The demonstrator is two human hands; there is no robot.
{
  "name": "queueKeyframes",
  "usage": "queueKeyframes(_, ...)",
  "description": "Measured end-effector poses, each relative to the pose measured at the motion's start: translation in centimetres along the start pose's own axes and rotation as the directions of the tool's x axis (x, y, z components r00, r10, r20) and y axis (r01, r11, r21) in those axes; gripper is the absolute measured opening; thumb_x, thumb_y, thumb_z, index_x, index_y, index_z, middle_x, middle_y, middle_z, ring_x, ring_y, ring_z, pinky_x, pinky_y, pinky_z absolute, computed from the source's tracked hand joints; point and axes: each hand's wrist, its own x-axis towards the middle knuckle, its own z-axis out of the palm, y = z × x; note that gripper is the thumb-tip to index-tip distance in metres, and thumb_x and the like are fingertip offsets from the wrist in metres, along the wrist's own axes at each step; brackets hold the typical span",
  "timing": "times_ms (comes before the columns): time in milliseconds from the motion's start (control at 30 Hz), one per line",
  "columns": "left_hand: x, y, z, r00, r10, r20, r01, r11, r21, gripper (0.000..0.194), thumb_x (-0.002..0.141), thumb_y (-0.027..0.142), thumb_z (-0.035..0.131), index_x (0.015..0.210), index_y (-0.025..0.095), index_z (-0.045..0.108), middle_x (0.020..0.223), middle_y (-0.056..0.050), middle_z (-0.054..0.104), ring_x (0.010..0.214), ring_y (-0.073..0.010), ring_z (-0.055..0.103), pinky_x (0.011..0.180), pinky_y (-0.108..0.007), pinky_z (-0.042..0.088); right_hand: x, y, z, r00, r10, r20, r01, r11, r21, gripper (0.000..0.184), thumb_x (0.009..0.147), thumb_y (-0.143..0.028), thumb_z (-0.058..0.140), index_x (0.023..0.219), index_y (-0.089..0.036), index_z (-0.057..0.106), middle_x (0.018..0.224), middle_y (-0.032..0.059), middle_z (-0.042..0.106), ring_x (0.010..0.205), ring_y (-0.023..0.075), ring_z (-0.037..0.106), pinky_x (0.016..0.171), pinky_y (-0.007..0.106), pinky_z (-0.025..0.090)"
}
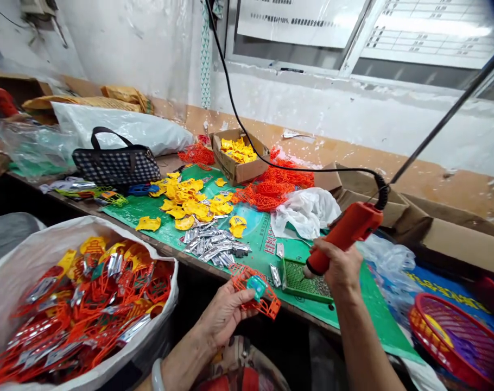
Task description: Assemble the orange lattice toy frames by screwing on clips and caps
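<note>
In my left hand (226, 309) I grip an orange plastic frame (267, 304) with a teal piece (255, 287) set in it, just off the table's front edge. My right hand (340, 266) is wrapped round a red electric screwdriver (348, 228), its tip pointing down at a green tray (308, 290) of small screws. Silver metal-look plates (216, 241) lie piled beyond my left hand, and one loose silver plate (275, 275) rests beside the tray. Yellow plastic parts (185, 195) are heaped behind that pile.
A white sack (171, 260) full of orange, yellow and silver assemblies stands at left. Behind are a checked bag (116, 165), a cardboard box (247, 172) of yellow parts and orange frames (271, 190). The screwdriver's black cable (312, 169) arches overhead. A red basket (454, 336) sits at right.
</note>
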Motion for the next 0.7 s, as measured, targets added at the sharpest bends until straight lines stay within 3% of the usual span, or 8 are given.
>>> queueKeyframes(167, -1.8, 0.2, -1.0, 0.999, 0.031, 0.027, -0.027, 0.992, -0.126, 0.035, 0.068, 0.011, 0.079, 0.101, 0.017, 0.07, 0.1, -0.006, 0.075, 0.082, -0.0179, 0.07, 0.074, -0.031, 0.056, -0.8, -0.3, -0.2, 1.0, 0.007, -0.03, -0.008, 1.0, -0.01, 0.037, 0.05, -0.021, 0.083, 0.077, -0.017, 0.058, 0.061, -0.0046, 0.062, 0.046, 0.0123, 0.056, 0.044, 0.025, 0.047)
queueKeyframes(367, -3.3, 0.5, -1.5, 0.999, 0.033, -0.002, -0.032, 0.983, -0.179, 0.026, 0.067, 0.006, 0.073, 0.091, 0.015, 0.07, 0.086, -0.003, 0.075, 0.07, -0.0159, 0.067, 0.069, -0.031, 0.056, -1.6, -0.5, 0.0, 1.0, 0.011, -0.003, -0.011, 1.0, -0.012, 0.042, 0.049, -0.025, 0.083, 0.081, -0.017, 0.057, 0.063, -0.0047, 0.062, 0.045, 0.0132, 0.057, 0.044, 0.028, 0.049)
queueKeyframes(567, -4.3, 0.1, -1.3, 0.994, 0.046, -0.102, -0.067, 0.975, -0.212, 0.016, 0.071, 0.011, 0.076, 0.086, 0.014, 0.072, 0.081, -0.003, 0.075, 0.068, -0.0149, 0.068, 0.063, -0.026, 0.053, 0.3, 0.2, 0.8, 1.0, -0.008, 0.029, 0.009, 0.999, -0.051, 0.043, 0.048, -0.03, 0.081, 0.08, -0.018, 0.054, 0.062, -0.0052, 0.06, 0.045, 0.0135, 0.056, 0.044, 0.028, 0.048)
queueKeyframes(700, -4.3, -0.8, -1.1, 0.99, 0.04, -0.135, -0.065, 0.98, -0.188, 0.021, 0.069, 0.012, 0.078, 0.089, 0.014, 0.072, 0.079, -0.003, 0.075, 0.063, -0.0135, 0.067, 0.058, -0.023, 0.052, 2.0, 1.0, 0.8, 0.999, -0.03, 0.04, 0.035, 0.992, -0.123, 0.044, 0.05, -0.034, 0.08, 0.08, -0.018, 0.053, 0.062, -0.0048, 0.059, 0.047, 0.0146, 0.056, 0.046, 0.029, 0.047)
